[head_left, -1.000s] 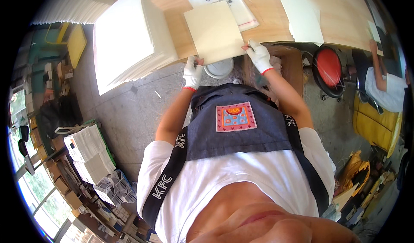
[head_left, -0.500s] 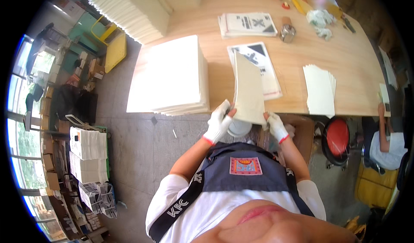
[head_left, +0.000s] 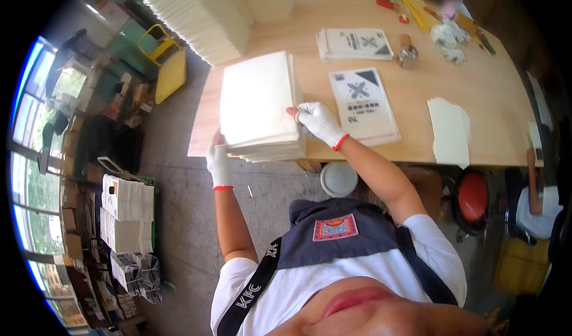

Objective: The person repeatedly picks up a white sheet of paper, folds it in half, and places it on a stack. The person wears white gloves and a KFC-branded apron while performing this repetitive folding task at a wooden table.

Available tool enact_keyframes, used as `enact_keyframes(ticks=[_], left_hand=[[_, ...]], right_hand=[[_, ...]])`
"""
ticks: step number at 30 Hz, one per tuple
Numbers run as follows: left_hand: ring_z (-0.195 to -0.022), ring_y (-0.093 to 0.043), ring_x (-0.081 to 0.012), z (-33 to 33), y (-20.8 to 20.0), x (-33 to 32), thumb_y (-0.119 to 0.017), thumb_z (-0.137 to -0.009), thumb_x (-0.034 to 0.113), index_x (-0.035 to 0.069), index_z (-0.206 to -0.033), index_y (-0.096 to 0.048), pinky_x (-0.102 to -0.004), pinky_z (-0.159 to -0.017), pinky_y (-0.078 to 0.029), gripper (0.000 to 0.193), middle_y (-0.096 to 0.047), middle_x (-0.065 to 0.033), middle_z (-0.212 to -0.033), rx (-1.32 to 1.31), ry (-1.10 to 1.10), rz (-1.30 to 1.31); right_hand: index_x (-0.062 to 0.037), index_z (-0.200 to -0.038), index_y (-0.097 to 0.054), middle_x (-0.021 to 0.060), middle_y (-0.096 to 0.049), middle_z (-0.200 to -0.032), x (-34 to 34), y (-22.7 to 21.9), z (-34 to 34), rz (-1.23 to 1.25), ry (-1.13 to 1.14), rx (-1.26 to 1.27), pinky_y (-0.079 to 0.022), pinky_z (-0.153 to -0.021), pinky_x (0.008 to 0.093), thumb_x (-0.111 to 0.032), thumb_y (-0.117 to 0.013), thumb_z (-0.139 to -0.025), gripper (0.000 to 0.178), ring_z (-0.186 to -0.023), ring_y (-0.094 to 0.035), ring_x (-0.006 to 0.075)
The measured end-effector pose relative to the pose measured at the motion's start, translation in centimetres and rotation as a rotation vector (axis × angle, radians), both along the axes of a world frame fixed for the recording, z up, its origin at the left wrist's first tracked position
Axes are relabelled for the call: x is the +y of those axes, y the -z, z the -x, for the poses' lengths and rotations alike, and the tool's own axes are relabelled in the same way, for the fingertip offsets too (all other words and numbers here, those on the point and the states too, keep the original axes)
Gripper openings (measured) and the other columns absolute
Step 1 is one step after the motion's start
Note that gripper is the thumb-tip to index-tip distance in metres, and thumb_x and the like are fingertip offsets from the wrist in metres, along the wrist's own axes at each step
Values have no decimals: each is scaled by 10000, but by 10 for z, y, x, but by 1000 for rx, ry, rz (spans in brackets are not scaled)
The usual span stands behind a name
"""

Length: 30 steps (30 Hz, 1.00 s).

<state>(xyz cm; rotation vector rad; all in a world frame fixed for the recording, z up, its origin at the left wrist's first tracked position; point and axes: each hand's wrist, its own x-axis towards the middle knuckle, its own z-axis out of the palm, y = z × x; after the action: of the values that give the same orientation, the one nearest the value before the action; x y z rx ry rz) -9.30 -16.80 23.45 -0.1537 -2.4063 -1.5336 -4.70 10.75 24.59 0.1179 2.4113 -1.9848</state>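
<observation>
Both my hands, in white gloves with red cuffs, are at a tall stack of flat white paper pieces (head_left: 259, 98). My right hand (head_left: 319, 120) is closed at the stack's right side, its bare thumb and fingertips pinching the edge of the top piece. At the near left corner is my left hand (head_left: 218, 164), touching the edge; its fingers are blurred and partly hidden. The top piece is blank, and I cannot tell whether it is a sheet or a sack. A printed white sack (head_left: 364, 106) lies flat to the right.
Behind stands a taller white stack (head_left: 202, 20). A printed pile (head_left: 356, 44), a glass jar (head_left: 407, 53) and fanned white sheets (head_left: 449, 131) lie on the wooden table (head_left: 411, 103). A white bucket (head_left: 339, 180) and red stool (head_left: 472, 196) stand below; another person (head_left: 536, 208) sits far right.
Both hands have moved left, from over the printed sack to the tall stack. The curved off-white piece they held there no longer covers the sack. My view has shifted slightly.
</observation>
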Motion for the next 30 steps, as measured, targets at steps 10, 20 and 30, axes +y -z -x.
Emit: enact_keyframes(ticks=[10,20,30], left_hand=[[-494,-349,-104,-56,214,-37,-435,-883,272,167,-694,-443,-267,-455,-291,217,-374,70,-562,-551,-7,-946],[-912,-579,-268,-116,191,164,-519,-822,64,36,-1004,-587,-328,-816,-434,196,-605,-147,-975,-126,906,108],[-929,-528,-293,-48,147,275,-571,-729,141,92,-1014,-535,-402,-815,-428,291,-559,-109,-1040,242,775,768]], right_hand=[[-64,-829,-527,34,-561,-668,141,129,-159,508,1009,-50,-428,-442,224,-228,-456,-887,187,-509,-531,117],[-63,-758,-409,9,-388,-568,300,202,-272,830,1331,-84,-262,-316,230,-218,-500,-885,220,-409,-364,108],[-147,-1032,-563,21,-611,-942,251,205,-296,1091,1084,-68,-495,-631,283,-351,-557,-844,278,-796,-580,185]])
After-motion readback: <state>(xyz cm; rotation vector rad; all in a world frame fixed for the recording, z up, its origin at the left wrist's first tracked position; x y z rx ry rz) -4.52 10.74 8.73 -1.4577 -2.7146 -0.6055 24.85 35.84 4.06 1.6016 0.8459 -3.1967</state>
